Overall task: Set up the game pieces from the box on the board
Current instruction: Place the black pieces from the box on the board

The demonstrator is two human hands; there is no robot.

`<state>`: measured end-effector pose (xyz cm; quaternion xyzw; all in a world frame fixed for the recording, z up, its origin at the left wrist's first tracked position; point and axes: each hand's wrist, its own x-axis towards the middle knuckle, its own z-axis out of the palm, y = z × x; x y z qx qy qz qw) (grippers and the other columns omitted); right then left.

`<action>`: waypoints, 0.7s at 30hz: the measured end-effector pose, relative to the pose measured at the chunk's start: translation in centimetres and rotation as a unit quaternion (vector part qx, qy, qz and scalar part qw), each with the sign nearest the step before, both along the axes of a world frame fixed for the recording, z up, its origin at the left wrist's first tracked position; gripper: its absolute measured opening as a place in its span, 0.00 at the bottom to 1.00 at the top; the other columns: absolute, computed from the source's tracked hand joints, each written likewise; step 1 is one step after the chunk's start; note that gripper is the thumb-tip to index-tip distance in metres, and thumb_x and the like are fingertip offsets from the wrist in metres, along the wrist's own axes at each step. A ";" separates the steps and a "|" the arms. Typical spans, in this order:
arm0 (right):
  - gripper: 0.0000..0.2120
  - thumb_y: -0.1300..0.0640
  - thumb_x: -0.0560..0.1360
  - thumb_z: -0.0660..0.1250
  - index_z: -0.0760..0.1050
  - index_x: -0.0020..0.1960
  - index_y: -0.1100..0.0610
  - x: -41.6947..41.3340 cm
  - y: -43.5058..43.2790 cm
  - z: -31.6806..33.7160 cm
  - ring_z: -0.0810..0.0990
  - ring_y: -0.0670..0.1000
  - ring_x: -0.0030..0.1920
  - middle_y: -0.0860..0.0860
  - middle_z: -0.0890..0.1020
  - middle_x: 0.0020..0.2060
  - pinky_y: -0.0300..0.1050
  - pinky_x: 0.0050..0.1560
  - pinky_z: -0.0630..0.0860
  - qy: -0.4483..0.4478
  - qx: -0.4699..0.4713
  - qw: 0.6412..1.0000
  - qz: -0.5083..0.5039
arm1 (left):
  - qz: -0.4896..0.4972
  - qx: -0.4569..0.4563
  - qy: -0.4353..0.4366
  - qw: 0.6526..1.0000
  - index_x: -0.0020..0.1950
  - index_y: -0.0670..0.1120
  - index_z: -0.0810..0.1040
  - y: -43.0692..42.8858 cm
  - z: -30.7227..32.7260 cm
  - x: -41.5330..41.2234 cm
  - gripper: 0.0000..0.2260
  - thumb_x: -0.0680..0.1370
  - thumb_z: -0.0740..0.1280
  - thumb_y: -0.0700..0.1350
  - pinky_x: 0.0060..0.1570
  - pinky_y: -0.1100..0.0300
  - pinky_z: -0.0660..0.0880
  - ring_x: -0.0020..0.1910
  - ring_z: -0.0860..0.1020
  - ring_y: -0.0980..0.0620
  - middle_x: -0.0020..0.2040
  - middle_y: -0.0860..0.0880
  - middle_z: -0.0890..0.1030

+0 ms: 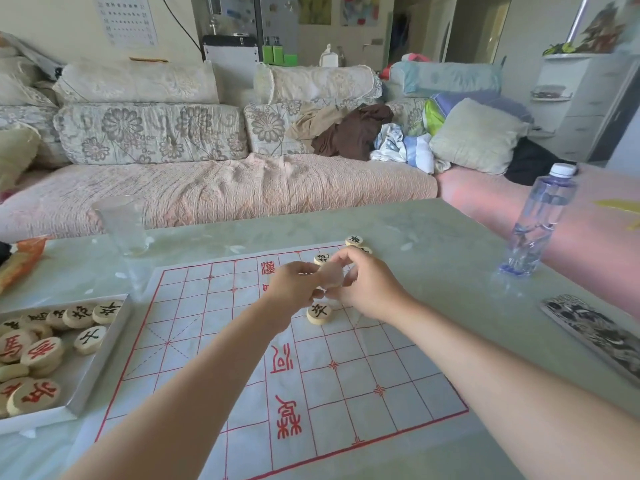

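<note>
A white paper board (214,344) with red grid lines lies on the table. At the far left stands an open grey box (100,355) with several round wooden pieces marked in red or black. Three black-marked pieces are on the board: one (319,313) just below my hands, one (322,259) behind them, one (354,240) at the far corner. My left hand (294,287) and my right hand (363,284) meet above the board's far half, both pinching one blurred pale piece (329,273) between their fingertips.
A clear glass (123,225) stands behind the board on the left. A plastic water bottle (540,220) stands at the right, and a patterned flat object (595,330) lies near the right edge. An orange packet (20,261) is far left. A sofa runs behind the table.
</note>
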<state>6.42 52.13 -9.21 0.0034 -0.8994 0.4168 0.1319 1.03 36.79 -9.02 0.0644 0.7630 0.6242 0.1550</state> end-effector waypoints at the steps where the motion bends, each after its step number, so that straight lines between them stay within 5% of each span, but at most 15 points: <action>1: 0.19 0.57 0.66 0.80 0.76 0.52 0.48 0.1 0.3 0.1 0.75 0.38 0.30 0.33 0.79 0.34 0.30 0.34 0.69 0.001 0.001 1.000 0.003 | -0.002 0.002 0.002 1.000 0.52 0.42 0.80 0.4 -0.1 0.0 0.08 0.75 0.71 0.43 0.35 0.61 0.73 0.33 0.79 0.53 0.40 0.44 0.82; 4: 0.18 0.57 0.65 0.80 0.76 0.49 0.46 -0.1 1.6 -0.1 0.76 0.36 0.33 0.34 0.81 0.42 0.32 0.37 0.69 -0.004 0.022 1.000 0.002 | -0.020 -0.031 0.037 0.999 0.50 0.46 0.79 1.0 -0.8 -0.1 0.08 0.74 0.71 0.48 0.39 0.58 0.73 0.36 0.78 0.53 0.41 0.47 0.82; 6: 0.18 0.53 0.65 0.80 0.76 0.49 0.46 -0.5 3.2 -0.6 0.77 0.35 0.44 0.39 0.81 0.48 0.36 0.46 0.72 -0.001 0.039 0.998 -0.047 | -0.044 -0.134 0.116 0.983 0.51 0.50 0.78 0.8 -1.4 -0.2 0.08 0.75 0.68 0.52 0.40 0.60 0.73 0.40 0.78 0.54 0.44 0.52 0.81; 9: 0.14 0.51 0.65 0.78 0.75 0.47 0.47 -0.7 5.9 -0.7 0.79 0.47 0.51 0.42 0.80 0.49 0.46 0.53 0.76 -0.055 0.078 0.985 -0.143 | -0.100 -0.362 0.301 0.876 0.54 0.54 0.78 -0.1 -2.6 -0.3 0.09 0.76 0.67 0.54 0.47 0.59 0.71 0.51 0.73 0.53 0.50 0.55 0.76; 11: 0.14 0.50 0.65 0.78 0.76 0.46 0.47 -0.5 7.2 -0.8 0.79 0.49 0.49 0.43 0.80 0.48 0.46 0.50 0.76 -0.100 0.105 0.974 -0.174 | -0.124 -0.404 0.349 0.836 0.53 0.55 0.79 -0.6 -3.2 -0.4 0.09 0.75 0.66 0.55 0.51 0.57 0.69 0.53 0.70 0.53 0.51 0.54 0.75; 21: 0.11 0.42 0.68 0.70 0.81 0.44 0.47 0.2 7.3 -0.6 0.79 0.51 0.50 0.42 0.82 0.43 0.45 0.50 0.71 -0.218 0.237 0.931 -0.173 | -0.156 -0.363 0.302 0.868 0.50 0.55 0.77 -0.7 -3.6 -0.3 0.05 0.76 0.66 0.53 0.51 0.56 0.76 0.49 0.74 0.54 0.52 0.54 0.72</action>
